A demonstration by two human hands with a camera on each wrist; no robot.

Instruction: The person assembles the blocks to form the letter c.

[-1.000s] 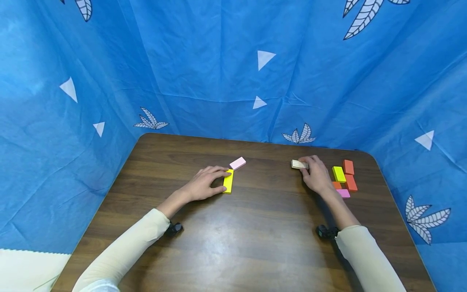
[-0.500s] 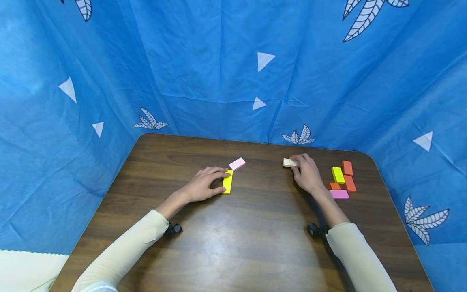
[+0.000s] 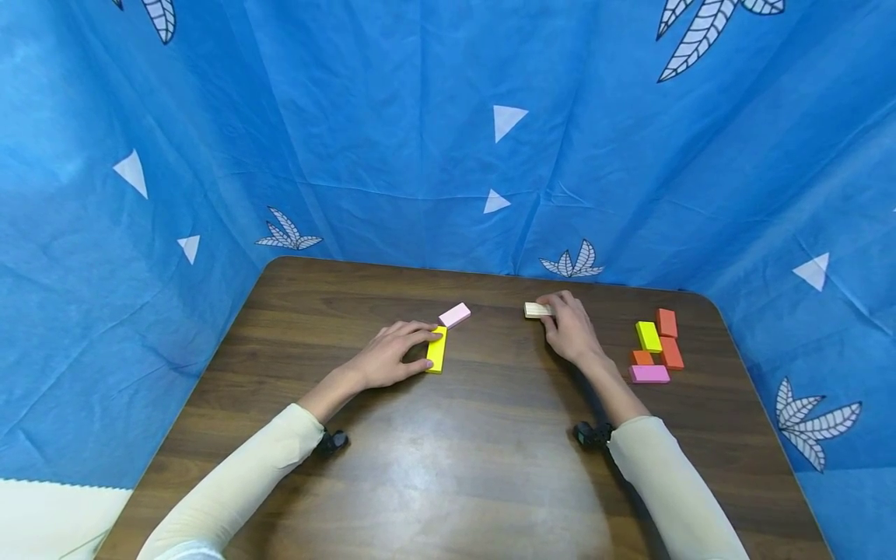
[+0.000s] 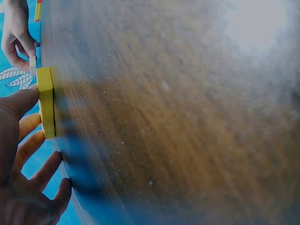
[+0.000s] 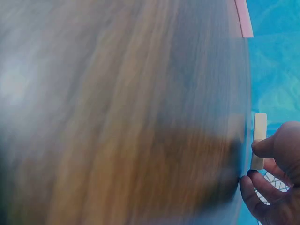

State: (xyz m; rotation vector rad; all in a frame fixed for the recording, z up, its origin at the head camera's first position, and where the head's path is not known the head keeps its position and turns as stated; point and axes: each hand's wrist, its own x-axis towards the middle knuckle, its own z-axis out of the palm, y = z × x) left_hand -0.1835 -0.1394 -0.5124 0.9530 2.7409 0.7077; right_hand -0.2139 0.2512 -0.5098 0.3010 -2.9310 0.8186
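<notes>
With thumb and fingertips at its two ends, my left hand (image 3: 393, 354) holds a yellow block (image 3: 436, 350) lying flat on the table. The left wrist view shows the yellow block (image 4: 46, 103) from its edge, the other fingers spread beside it. Touching or close to its far end is a pale pink block (image 3: 455, 314). My right hand (image 3: 570, 330) pinches a plain wooden block (image 3: 537, 310) near the back of the table; part of it is hidden by the fingers. In the right wrist view the thumb presses on that wooden block (image 5: 259, 126).
At the right of the brown table (image 3: 448, 467) lie two red blocks (image 3: 667, 322), a yellow-green block (image 3: 648, 337), a small orange block (image 3: 642, 357) and a pink block (image 3: 649, 374). A blue patterned cloth (image 3: 448, 140) hangs behind the table and along its sides.
My right hand has moved left with the wooden block, away from the group of blocks and towards the pale pink one. The left hand has stayed at the yellow block.
</notes>
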